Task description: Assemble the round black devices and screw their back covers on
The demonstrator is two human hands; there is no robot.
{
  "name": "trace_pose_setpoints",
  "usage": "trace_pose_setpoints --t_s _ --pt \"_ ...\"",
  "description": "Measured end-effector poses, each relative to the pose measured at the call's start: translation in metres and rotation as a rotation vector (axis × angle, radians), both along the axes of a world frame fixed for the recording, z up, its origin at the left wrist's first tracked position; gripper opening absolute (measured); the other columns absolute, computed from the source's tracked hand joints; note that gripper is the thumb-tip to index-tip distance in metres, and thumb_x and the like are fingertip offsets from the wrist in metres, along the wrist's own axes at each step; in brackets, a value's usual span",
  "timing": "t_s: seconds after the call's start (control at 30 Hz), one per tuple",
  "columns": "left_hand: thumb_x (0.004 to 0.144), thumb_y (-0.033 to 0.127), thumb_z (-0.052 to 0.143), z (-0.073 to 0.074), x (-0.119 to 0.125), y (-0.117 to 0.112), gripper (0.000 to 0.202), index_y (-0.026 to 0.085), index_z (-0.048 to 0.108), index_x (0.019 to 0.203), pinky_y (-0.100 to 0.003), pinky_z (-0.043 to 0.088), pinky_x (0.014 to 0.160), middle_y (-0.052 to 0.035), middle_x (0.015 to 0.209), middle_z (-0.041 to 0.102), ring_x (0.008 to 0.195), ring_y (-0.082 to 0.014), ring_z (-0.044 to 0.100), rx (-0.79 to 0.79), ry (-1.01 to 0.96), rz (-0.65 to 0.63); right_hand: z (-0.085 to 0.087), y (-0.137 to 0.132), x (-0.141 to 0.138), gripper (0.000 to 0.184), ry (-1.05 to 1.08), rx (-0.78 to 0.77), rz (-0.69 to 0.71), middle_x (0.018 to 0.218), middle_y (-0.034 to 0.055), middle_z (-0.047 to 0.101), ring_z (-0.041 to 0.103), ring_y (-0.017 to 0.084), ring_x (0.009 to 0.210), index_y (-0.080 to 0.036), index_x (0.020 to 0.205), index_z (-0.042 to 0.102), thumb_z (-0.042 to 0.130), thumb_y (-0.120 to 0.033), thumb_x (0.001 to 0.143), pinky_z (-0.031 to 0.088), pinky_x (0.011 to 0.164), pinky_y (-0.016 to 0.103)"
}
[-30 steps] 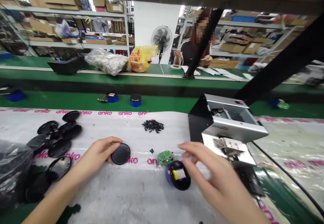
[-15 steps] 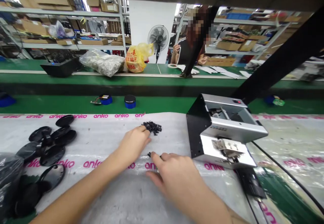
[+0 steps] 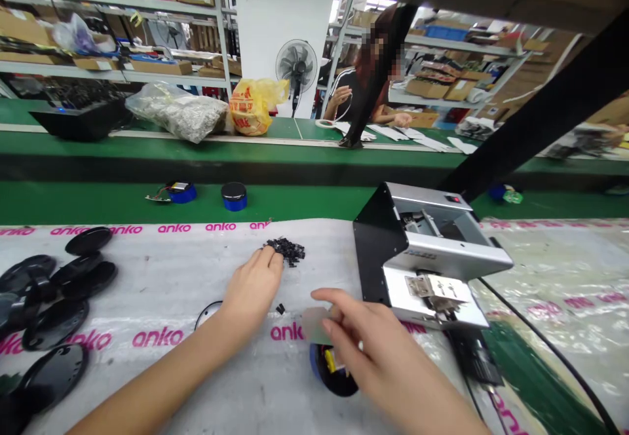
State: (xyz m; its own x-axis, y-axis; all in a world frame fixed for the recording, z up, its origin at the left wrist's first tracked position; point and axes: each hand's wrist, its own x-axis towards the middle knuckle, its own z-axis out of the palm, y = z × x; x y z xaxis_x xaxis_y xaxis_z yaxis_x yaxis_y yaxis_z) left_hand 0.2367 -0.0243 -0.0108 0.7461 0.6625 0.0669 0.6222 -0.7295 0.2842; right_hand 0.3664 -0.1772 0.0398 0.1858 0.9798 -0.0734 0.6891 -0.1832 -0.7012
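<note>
Left hand [image 3: 251, 291]: fingertips [image 3: 270, 258] at the edge of a pile of small black pieces [image 3: 285, 251]; could not tell whether they pinched one. Right hand [image 3: 373, 350]: thumb and fingers together on a pale square piece [image 3: 314, 325], slightly blurred. Just below lay a round black housing [image 3: 334, 381] with a blue rim, partly hidden by that hand. A loose black piece [image 3: 280, 308] sat between the hands on a printed white sheet [image 3: 162, 278]. A silver machine [image 3: 422, 258] stood to the right.
</note>
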Motion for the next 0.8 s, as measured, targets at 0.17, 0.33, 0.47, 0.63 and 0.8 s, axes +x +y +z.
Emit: trace_pose_setpoints --t_s 0.17,0.33,0.47,0.63,0.8 --pt "0.092 0.026 0.053 0.013 -0.004 -0.005 0.012 0.019 0.062 0.091 -0.029 0.051 0.073 -0.0035 0.089 0.066 0.080 -0.0172 0.063 -0.723 -0.526 0.050 -0.020 0.007 -0.003 0.035 0.525 -0.034 -0.175 0.063 -0.0002 0.063 0.063 0.017 0.056 -0.018 0.117 0.059 0.047 -0.040 0.093 0.054 0.055 0.028" --pt "0.078 0.029 0.075 0.015 -0.010 0.004 0.018 0.013 0.067 0.083 -0.023 0.048 0.068 -0.0014 0.072 0.066 0.067 -0.0107 0.060 -1.514 -0.711 0.074 -0.024 0.010 -0.004 0.032 0.575 0.104 -0.241 0.067 -0.0005 0.061 0.065 0.016 0.059 -0.019 0.112 0.061 0.053 -0.041 0.091 0.055 0.055 0.027" --pt "0.077 0.025 0.078 0.008 -0.012 0.008 0.016 0.012 0.070 0.082 -0.022 0.048 0.071 -0.0016 0.073 0.067 0.068 -0.0096 0.061 -1.621 -0.739 0.051 -0.028 0.012 -0.002 0.030 0.583 0.131 -0.237 0.066 -0.0010 0.061 0.065 0.015 0.058 -0.019 0.112 0.062 0.054 -0.039 0.091 0.055 0.057 0.027" --pt "0.077 0.024 0.078 0.007 -0.011 0.007 0.014 0.013 0.072 0.081 -0.022 0.049 0.071 -0.0020 0.073 0.069 0.068 -0.0097 0.061 -1.617 -0.770 0.048 -0.031 0.013 -0.002 0.028 0.574 0.133 -0.239 0.067 -0.0013 0.060 0.065 0.015 0.058 -0.020 0.112 0.062 0.054 -0.037 0.092 0.055 0.057 0.027" --pt "0.076 0.025 0.079 0.006 -0.011 0.003 0.015 0.012 0.073 0.081 -0.022 0.049 0.071 -0.0026 0.074 0.069 0.069 -0.0105 0.061 -1.554 -0.807 0.071 -0.032 0.013 -0.003 0.025 0.531 0.181 -0.232 0.068 -0.0023 0.057 0.066 0.015 0.059 -0.020 0.110 0.062 0.055 -0.037 0.092 0.055 0.054 0.025"
